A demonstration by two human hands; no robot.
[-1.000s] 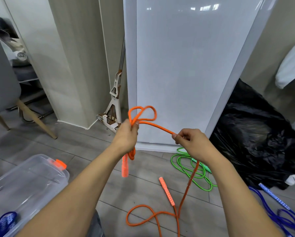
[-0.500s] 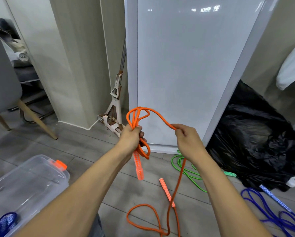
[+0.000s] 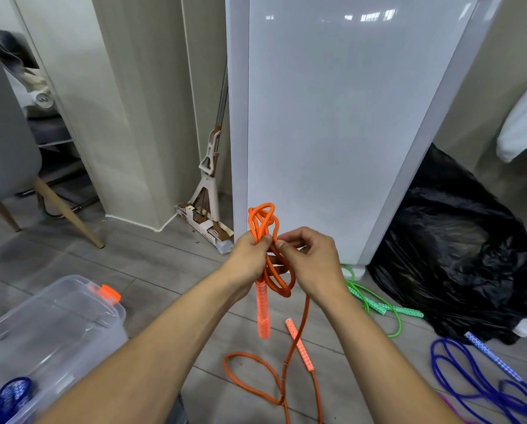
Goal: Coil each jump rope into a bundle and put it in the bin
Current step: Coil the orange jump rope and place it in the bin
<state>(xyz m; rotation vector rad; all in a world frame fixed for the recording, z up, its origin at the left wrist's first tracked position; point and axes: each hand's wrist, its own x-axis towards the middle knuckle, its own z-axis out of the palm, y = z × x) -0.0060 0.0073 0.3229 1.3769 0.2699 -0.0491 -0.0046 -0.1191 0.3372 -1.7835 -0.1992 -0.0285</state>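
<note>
My left hand (image 3: pixel 250 258) grips a bunch of loops of the orange jump rope (image 3: pixel 263 221); loops stick out above my fist and hang below it. One orange handle (image 3: pixel 263 313) dangles under that hand. My right hand (image 3: pixel 312 261) pinches the same rope right beside my left thumb. The rest of the orange rope trails down to the floor, where its second handle (image 3: pixel 299 344) lies. The clear plastic bin (image 3: pixel 51 328) with an orange latch sits at lower left, with a coiled blue rope (image 3: pixel 7 399) inside.
A green rope (image 3: pixel 375 304) lies on the floor by the white panel. A blue rope (image 3: pixel 482 374) lies at lower right, with a pink strand near it. A black plastic bag (image 3: pixel 458 249) fills the right. A mop (image 3: pixel 208 191) and a chair leg (image 3: pixel 66 212) stand at the back left.
My right hand has moved left, carrying the rope to my left hand, and another loop has joined the bunch. The slack on the floor has shortened.
</note>
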